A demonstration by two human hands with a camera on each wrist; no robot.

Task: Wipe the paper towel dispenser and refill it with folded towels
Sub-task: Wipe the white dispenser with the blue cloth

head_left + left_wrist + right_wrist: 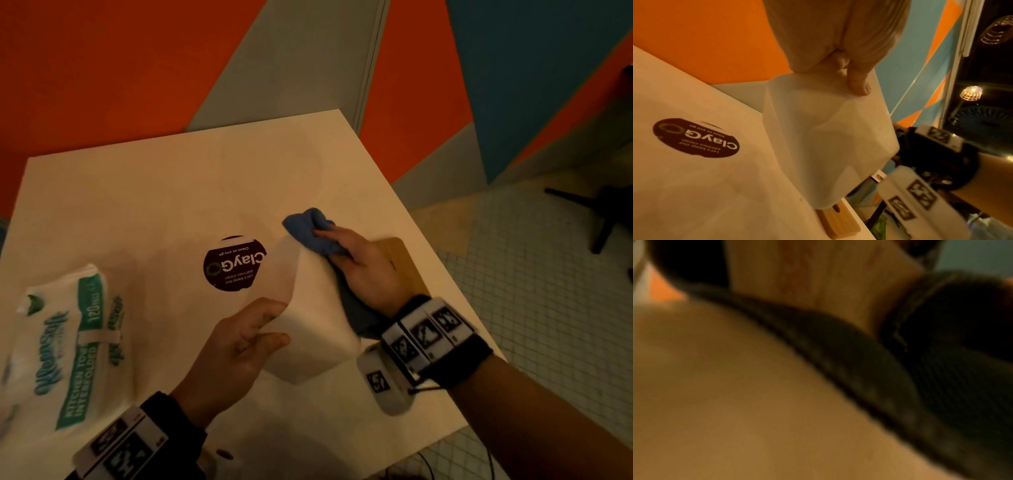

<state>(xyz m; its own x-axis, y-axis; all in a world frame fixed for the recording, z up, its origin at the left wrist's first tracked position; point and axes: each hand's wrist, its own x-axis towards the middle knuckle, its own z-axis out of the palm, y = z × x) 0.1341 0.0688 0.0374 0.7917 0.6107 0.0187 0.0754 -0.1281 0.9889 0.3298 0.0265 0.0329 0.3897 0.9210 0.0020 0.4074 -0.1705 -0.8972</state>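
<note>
Mid-table, the left hand (236, 346) grips the white plastic dispenser (308, 308) at its near end, while the right hand (363, 267) presses a bunched blue cloth (308, 228) on its far right side. The dispenser looks light, stiff and slippery, best held by its edges.

Likely an office pantry, pantry-cleaning sticker (234, 264), tiled floor (534, 291)
</note>
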